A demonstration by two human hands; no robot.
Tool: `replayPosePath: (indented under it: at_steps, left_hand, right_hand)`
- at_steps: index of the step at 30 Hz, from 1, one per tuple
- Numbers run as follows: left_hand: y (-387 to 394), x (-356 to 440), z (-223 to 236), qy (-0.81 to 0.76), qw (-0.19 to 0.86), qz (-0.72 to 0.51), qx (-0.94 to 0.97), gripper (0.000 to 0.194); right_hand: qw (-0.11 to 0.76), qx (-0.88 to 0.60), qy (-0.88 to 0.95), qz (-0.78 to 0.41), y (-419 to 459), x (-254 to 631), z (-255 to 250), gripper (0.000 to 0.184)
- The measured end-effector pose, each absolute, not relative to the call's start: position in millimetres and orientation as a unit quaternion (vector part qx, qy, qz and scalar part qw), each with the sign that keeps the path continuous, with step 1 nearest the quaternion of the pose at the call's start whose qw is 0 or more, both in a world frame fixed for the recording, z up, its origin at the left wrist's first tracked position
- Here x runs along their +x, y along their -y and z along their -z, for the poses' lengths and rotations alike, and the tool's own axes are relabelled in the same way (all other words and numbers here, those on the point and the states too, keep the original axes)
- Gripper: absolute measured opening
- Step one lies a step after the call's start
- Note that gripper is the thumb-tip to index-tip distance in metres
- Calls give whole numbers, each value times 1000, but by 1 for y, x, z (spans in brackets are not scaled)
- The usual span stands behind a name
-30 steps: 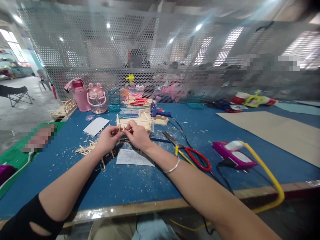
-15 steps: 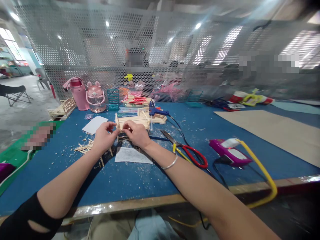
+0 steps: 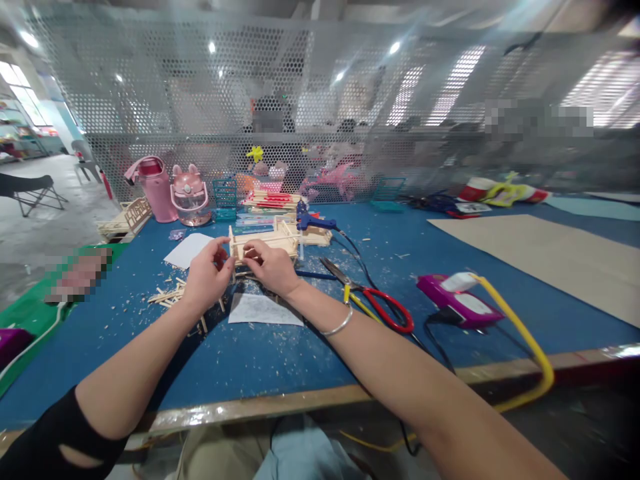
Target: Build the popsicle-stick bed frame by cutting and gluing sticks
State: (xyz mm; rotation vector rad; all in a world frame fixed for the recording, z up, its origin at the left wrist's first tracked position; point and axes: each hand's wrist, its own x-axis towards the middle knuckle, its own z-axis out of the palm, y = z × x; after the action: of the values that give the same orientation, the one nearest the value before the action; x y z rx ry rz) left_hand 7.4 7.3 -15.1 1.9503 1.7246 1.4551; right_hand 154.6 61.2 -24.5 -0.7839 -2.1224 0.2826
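A small model built of pale wooden sticks (image 3: pixel 267 241) stands on the blue table in front of me, with an upright post at its left end. Beside that post is my left hand (image 3: pixel 207 272), its thumb and bent fingers apart, the fingertips close to the wood. My right hand (image 3: pixel 273 268) is closed at the model's near side, thumb and fingers pinching its front left part; the exact piece is hidden by the fingers. Just behind the model's right end lies a blue glue gun (image 3: pixel 316 222). A white paper sheet (image 3: pixel 265 310) lies in front of the model.
Loose sticks (image 3: pixel 170 293) and shavings are scattered left of the model. Red-handled scissors (image 3: pixel 387 310) lie to the right, near a purple power strip (image 3: pixel 460 303) with a yellow cable. Two pink bottles (image 3: pixel 157 193) and a bundle of red-tipped sticks (image 3: pixel 273 200) stand behind.
My left thumb and fingers have spread and drawn slightly left, away from the pinch beside my right hand. The right hand stays at the model. The view has shifted slightly.
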Motion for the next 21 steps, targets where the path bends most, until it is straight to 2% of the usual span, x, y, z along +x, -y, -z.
replayPosePath:
  at_steps: [21]
  left_hand:
    - [-10,6,16,-627,128,-468,610,34]
  right_hand:
    - [437,-288,846,-106,-63,157,23,29]
